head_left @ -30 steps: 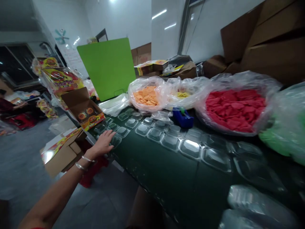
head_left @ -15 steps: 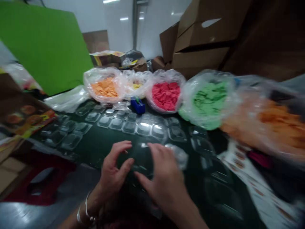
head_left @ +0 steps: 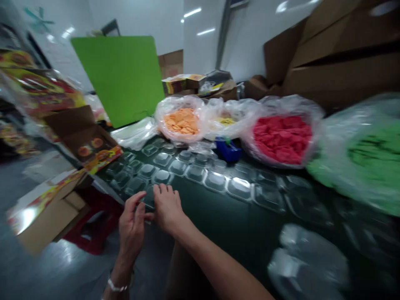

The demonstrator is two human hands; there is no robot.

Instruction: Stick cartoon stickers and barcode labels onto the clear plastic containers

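My left hand (head_left: 133, 227) is curled at the near edge of the dark green table (head_left: 225, 227), thumb and forefinger pinched on the corner of a clear plastic tray (head_left: 149, 198). My right hand (head_left: 168, 207) lies just beside it, loose and flat, fingers together, pressing down on the same tray's right side. The tray sits at the table's front edge, at the near left end of the rows of clear trays (head_left: 215, 181); my hands cover most of it. A thin bracelet (head_left: 116, 286) circles my left wrist.

To the near right lies crumpled clear plastic (head_left: 312, 258), too blurred to make out.

Behind the rows stands a blue tape dispenser (head_left: 227, 149), and past it four open plastic bags of coloured pieces: the orange bag (head_left: 181, 121), the yellow bag (head_left: 225, 121) mostly hidden by its own film, the red bag (head_left: 281, 135), and the green bag (head_left: 371, 158), which the right edge cuts off.

On the left an open printed carton (head_left: 90, 143) shows round orange pictures on red and yellow; its lettering is smeared and I cannot read it. Farther back stand a green board (head_left: 120, 79) and stacked brown cardboard boxes (head_left: 337, 54).
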